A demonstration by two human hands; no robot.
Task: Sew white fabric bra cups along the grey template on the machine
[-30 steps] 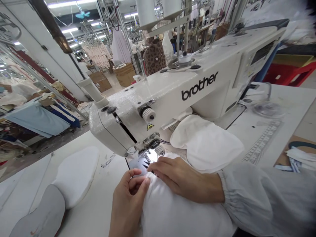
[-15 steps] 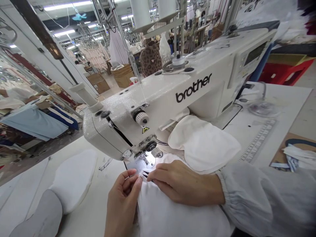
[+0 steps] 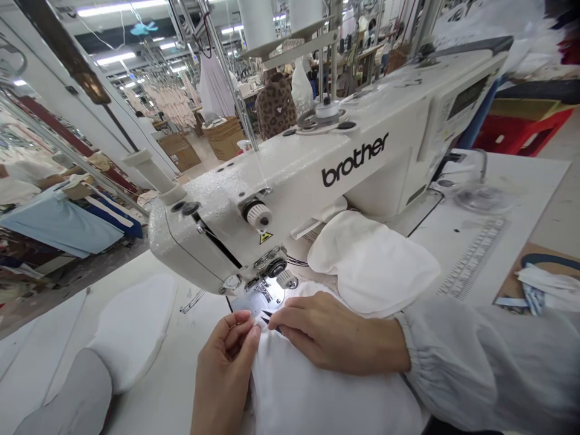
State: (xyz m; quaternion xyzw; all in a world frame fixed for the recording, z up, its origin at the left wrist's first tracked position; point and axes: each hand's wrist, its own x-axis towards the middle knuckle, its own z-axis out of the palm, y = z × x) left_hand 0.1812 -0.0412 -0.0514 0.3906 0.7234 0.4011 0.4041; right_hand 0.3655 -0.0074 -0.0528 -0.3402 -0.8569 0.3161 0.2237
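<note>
A white "brother" sewing machine (image 3: 317, 175) stands across the table. A white fabric piece (image 3: 326, 393) lies under both hands, its edge close to the lit needle plate (image 3: 263, 297). My left hand (image 3: 226, 368) pinches the fabric's left edge with curled fingers. My right hand (image 3: 330, 335) presses on the fabric just right of it and holds a small dark pointed tool (image 3: 267, 316), seemingly snips, between its fingers. A second white fabric piece (image 3: 376, 266) rests behind my right hand under the machine arm.
A white shaped piece (image 3: 136, 326) and a grey one (image 3: 72, 399) lie on the table at the left. A ruler strip (image 3: 475, 260) is printed on the tabletop at the right. Thread cones (image 3: 258, 24) stand behind the machine. Workshop racks and boxes fill the background.
Both hands have edged slightly up toward the needle plate with the fabric. The view has shifted a little to the left.
</note>
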